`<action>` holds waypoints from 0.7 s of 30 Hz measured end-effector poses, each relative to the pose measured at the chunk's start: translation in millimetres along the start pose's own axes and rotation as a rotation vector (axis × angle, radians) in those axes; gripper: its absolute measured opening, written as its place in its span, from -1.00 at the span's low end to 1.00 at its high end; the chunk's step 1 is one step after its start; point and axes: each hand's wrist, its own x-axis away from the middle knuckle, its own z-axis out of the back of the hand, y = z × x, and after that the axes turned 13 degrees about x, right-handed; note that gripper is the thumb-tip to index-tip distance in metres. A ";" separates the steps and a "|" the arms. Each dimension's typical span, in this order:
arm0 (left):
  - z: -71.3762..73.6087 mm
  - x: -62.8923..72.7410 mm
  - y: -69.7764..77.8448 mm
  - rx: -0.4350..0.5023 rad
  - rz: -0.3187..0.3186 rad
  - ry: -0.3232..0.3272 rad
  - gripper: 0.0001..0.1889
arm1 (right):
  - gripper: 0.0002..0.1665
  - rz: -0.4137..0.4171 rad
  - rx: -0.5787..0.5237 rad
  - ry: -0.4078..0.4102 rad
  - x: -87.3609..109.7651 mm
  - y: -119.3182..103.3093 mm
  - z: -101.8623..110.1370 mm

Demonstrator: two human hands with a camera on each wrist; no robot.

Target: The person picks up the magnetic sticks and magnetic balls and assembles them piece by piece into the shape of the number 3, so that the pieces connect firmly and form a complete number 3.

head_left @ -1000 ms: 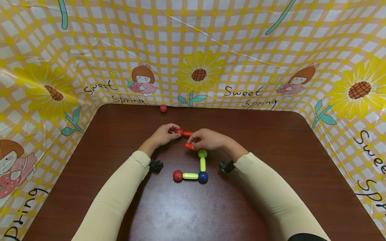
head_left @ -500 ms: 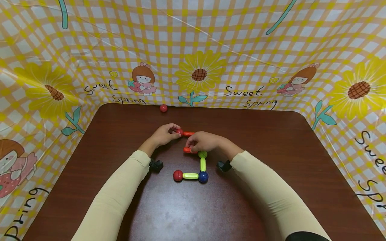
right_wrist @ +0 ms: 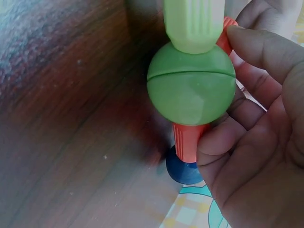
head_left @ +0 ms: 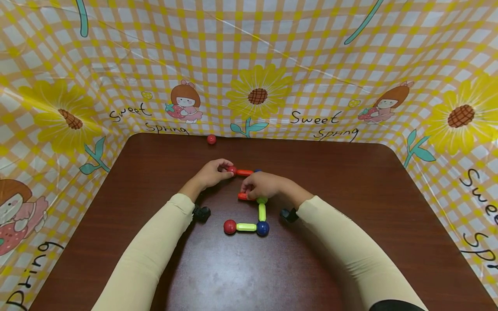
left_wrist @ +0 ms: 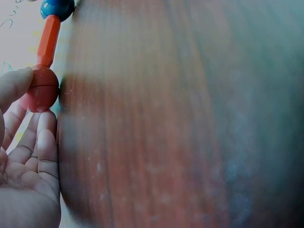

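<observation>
In the head view, my left hand pinches a red ball between thumb and fingers. From that ball an orange-red stick runs right to a blue ball, partly hidden. My right hand pinches another orange-red stick, its right end at the green ball; contact there cannot be seen clearly. In the right wrist view, a further red stick joins the green ball to a blue ball, beside my curled fingers.
A lime stick links the green ball to a near blue ball. Another lime stick joins it to a red ball. A loose red ball lies at the back edge of the brown table, before a checked cloth.
My right hand has come down slightly toward me, bringing its orange-red stick level beside the green ball. The far blue ball now shows past the hand. My left hand stays put.
</observation>
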 end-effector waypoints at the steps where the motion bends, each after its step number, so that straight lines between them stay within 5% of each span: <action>1: -0.3 -0.3 0.1 0.001 0.000 -0.001 -0.66 | -0.86 0.000 -0.001 0.001 0.5 0.1 0.0; 11: 2.0 -3.0 3.5 0.030 0.022 -0.017 -0.64 | -0.85 -0.015 -0.005 -0.005 5.4 1.2 -0.5; 21: 24.3 -15.3 3.3 0.107 0.053 0.020 -0.67 | -0.83 0.022 0.001 0.036 6.5 3.1 -4.4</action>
